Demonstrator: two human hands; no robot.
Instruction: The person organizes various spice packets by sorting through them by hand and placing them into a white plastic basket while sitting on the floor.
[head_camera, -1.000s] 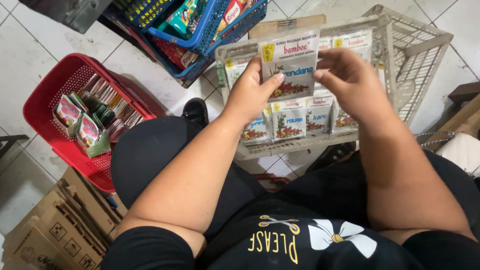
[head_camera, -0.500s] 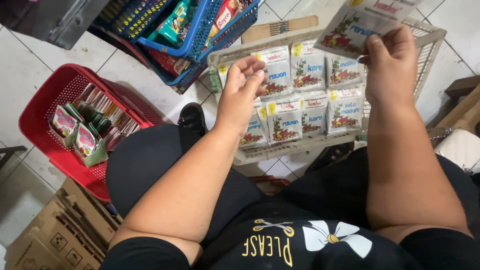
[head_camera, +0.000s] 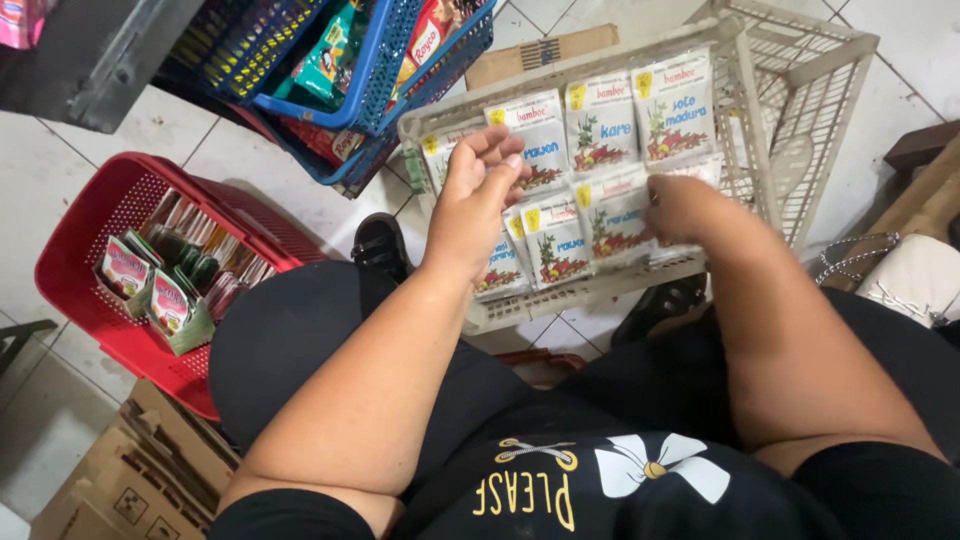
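Two hands (head_camera: 480, 200), three baskets (head_camera: 100, 220), about nine white sachets (head_camera: 600, 125).

Blk tee, yellow print, blk trousers

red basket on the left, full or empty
Partly filled. The red basket holds a cluster of small boxes and dark sachets against one side, while bare mesh floor shows at its near end.

Both arms reach forward, hands apart.
Left hand (head_camera: 478, 195) hovers, fingers loosely curled; right hand (head_camera: 672, 205) turned down, fingers hidden.
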